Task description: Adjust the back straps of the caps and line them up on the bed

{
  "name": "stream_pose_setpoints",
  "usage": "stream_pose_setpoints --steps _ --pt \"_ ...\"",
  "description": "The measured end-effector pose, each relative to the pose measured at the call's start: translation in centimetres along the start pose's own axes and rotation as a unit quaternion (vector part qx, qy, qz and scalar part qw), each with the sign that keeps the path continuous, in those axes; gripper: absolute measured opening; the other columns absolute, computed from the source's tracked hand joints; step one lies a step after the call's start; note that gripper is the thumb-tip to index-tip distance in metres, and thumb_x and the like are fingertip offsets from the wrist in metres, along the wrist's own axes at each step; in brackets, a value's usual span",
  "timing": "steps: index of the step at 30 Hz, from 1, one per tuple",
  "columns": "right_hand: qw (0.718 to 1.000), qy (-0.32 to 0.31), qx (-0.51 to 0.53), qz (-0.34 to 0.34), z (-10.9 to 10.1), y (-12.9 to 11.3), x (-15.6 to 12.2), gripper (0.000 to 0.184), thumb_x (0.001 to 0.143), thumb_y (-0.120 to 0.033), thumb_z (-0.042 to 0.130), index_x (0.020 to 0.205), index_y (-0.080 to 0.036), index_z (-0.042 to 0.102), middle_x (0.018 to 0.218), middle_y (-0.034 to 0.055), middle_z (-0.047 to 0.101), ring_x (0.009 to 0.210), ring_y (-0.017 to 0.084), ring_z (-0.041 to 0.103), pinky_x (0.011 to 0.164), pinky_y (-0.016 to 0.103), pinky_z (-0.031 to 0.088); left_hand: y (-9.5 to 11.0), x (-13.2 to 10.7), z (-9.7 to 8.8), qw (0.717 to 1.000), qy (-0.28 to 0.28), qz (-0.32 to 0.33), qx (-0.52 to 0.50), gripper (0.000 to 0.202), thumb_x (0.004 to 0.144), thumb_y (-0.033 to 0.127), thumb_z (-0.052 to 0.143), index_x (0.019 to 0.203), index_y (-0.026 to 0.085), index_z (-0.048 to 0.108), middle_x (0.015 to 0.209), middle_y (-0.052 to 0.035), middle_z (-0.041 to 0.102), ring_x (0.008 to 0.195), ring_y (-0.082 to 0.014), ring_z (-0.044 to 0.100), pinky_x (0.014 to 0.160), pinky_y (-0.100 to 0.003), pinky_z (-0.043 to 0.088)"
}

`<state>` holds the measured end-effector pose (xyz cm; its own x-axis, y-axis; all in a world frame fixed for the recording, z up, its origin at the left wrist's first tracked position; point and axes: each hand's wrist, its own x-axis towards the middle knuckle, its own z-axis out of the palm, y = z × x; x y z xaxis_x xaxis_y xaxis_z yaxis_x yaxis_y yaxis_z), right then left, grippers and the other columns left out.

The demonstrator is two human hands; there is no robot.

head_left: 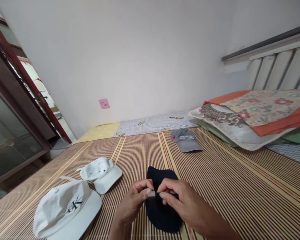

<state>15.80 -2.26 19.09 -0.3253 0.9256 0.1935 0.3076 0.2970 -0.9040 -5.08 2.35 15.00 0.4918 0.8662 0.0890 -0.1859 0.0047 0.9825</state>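
A dark navy cap [162, 213] lies on the striped bamboo mat [240, 186] right in front of me. My left hand [133, 201] and my right hand [180, 200] meet above it, both pinched on a pale strap [152, 194] of the cap, fingers closed. Left of the hands lie two white caps: a large one with a black logo [64, 210] near the front edge, and a smaller one [102, 171] behind it. A grey cap [185, 139] rests farther back on the mat.
Stacked pillows [252, 120] with floral and orange covers sit at the right by a slatted headboard [277, 63]. A patterned sheet [150, 124] runs along the white wall, which bears a pink note [104, 103]. A dark-framed glass door [12, 110] stands at the left.
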Motion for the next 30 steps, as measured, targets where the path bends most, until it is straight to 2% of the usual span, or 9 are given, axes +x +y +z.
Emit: stream_pose_setpoints --steps 4,8,13,15,19,22,24,27,30 --pt "0.999 -0.010 0.042 -0.001 0.5 0.1 0.2 0.013 0.094 -0.017 0.058 0.094 -0.026 0.068 0.084 -0.0028 0.073 0.080 0.016 0.070 0.075 0.029 0.049 -0.1 0.1 0.3 1.000 -0.012 -0.010 0.005 0.042 0.080 0.056 0.082 0.074 0.018 0.067 0.074 0.0017 0.047 0.075 -0.0146 0.041 0.072 -0.029 0.031" --pt "0.999 -0.018 0.046 0.003 0.0 0.0 0.2 0.008 0.098 -0.025 0.060 0.100 -0.024 0.068 0.085 -0.0026 0.070 0.078 0.015 0.066 0.073 0.028 0.048 0.0 0.2 0.5 1.000 -0.008 -0.018 0.004 0.038 0.079 0.051 0.084 0.073 0.017 0.067 0.074 0.0020 0.049 0.072 -0.0131 0.039 0.069 -0.027 0.030" --pt "0.999 -0.033 0.004 0.015 -2.7 0.7 0.0 0.031 0.107 -0.044 0.049 0.107 -0.024 0.072 0.098 0.0022 0.075 0.091 0.019 0.069 0.082 0.033 0.048 -0.4 0.3 -0.2 1.000 -0.002 -0.015 0.017 0.042 0.078 0.054 0.084 0.071 0.017 0.065 0.069 0.0039 0.044 0.065 -0.0113 0.032 0.061 -0.028 0.023" --pt "0.998 -0.055 -0.018 0.023 -3.8 1.5 -0.2 0.029 0.104 -0.042 0.053 0.103 -0.023 0.075 0.097 0.0032 0.077 0.090 0.020 0.069 0.081 0.034 0.048 -0.6 0.3 -0.4 1.000 0.000 -0.015 0.011 0.045 0.075 0.057 0.085 0.071 0.017 0.065 0.069 0.0042 0.043 0.064 -0.0109 0.031 0.060 -0.028 0.021" --pt "0.993 -0.113 -0.019 0.031 -4.9 3.0 -0.3 0.015 0.084 -0.026 0.073 0.098 -0.022 0.079 0.101 0.0027 0.079 0.096 0.021 0.070 0.085 0.032 0.048 -0.7 0.3 -0.4 1.000 0.003 -0.013 0.004 0.046 0.074 0.058 0.086 0.071 0.017 0.064 0.069 0.0042 0.043 0.064 -0.0110 0.032 0.060 -0.029 0.021" --pt "0.992 -0.125 -0.002 0.033 -4.9 3.5 -0.1 0.008 0.083 -0.024 0.070 0.083 -0.020 0.077 0.085 0.0020 0.078 0.081 0.018 0.067 0.074 0.030 0.046 -0.6 0.3 -0.2 1.000 -0.001 -0.017 0.010 0.042 0.076 0.053 0.085 0.070 0.017 0.063 0.069 0.0039 0.045 0.064 -0.0112 0.033 0.060 -0.029 0.022" --pt "0.992 -0.121 0.018 0.038 -4.6 3.7 0.0 0.012 0.085 -0.025 0.067 0.078 -0.019 0.074 0.077 0.0015 0.076 0.072 0.016 0.063 0.066 0.029 0.042 -0.6 0.3 -0.2 1.000 -0.004 -0.023 0.011 0.040 0.077 0.051 0.085 0.071 0.017 0.063 0.068 0.0038 0.045 0.064 -0.0111 0.033 0.060 -0.029 0.021" --pt "0.991 -0.119 0.046 0.041 -4.3 3.9 0.2 0.013 0.086 -0.026 0.065 0.078 -0.019 0.072 0.074 0.0016 0.076 0.066 0.014 0.060 0.061 0.028 0.038 -0.6 0.3 -0.2 0.999 -0.005 -0.034 0.007 0.041 0.076 0.052 0.085 0.070 0.017 0.063 0.067 0.0036 0.046 0.062 -0.0109 0.033 0.059 -0.029 0.021" --pt "0.989 -0.123 0.073 0.047 -4.2 4.2 0.3 0.014 0.088 -0.029 0.065 0.081 -0.019 0.071 0.074 0.0030 0.078 0.066 0.015 0.064 0.061 0.027 0.038 -0.5 0.4 -0.1 0.999 -0.004 -0.042 0.012 0.043 0.076 0.053 0.084 0.068 0.018 0.061 0.066 0.0038 0.045 0.061 -0.0107 0.031 0.058 -0.029 0.020"
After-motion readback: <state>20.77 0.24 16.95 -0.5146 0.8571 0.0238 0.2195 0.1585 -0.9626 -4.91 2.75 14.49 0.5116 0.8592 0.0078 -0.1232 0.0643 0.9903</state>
